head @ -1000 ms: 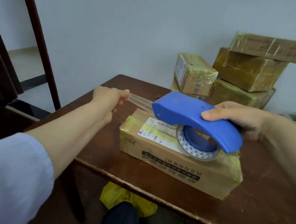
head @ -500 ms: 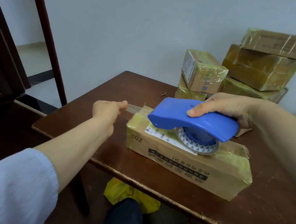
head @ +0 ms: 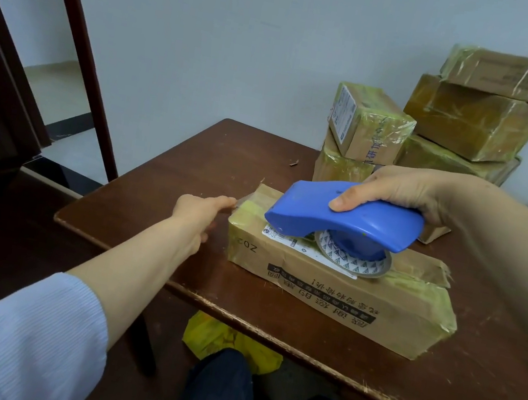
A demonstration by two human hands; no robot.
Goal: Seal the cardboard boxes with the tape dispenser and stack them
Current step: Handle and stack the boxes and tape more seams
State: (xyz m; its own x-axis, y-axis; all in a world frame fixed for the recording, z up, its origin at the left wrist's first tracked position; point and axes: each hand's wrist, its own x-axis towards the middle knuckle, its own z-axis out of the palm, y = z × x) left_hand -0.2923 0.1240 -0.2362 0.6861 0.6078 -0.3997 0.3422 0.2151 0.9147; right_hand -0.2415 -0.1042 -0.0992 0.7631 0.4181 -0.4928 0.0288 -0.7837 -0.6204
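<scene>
The blue tape dispenser [head: 345, 220], which a second ago was held in the air with a strip of clear tape [head: 244, 200] stretched out to the left fingers [head: 226, 201], has come down and now sits on top of the cardboard box [head: 327, 291], its tape roll [head: 353, 261] against the lid. The left hand [head: 199, 212] has dropped with it. Its fingers are closed in a pinch on the free tape end, right at the box's end edge, so the strip between fingers and dispenser mouth is now very short. I judge this to be the anchoring of the strip; the run along the seam is not yet made. The right hand [head: 404, 191] is wrapped over the dispenser's back, thumb on its near flank and the other fingers curled round the far side, holding it firmly. The box lies flat on the table [head: 192, 161], one end touching the left fingers. Its long axis runs from them under the right fingers and on past that hand. The dispenser lies along the same line, mouth pointing at the left fingers, which suits a pull away from them. Beyond the right fingers stand stacked taped boxes [head: 371, 127].
</scene>
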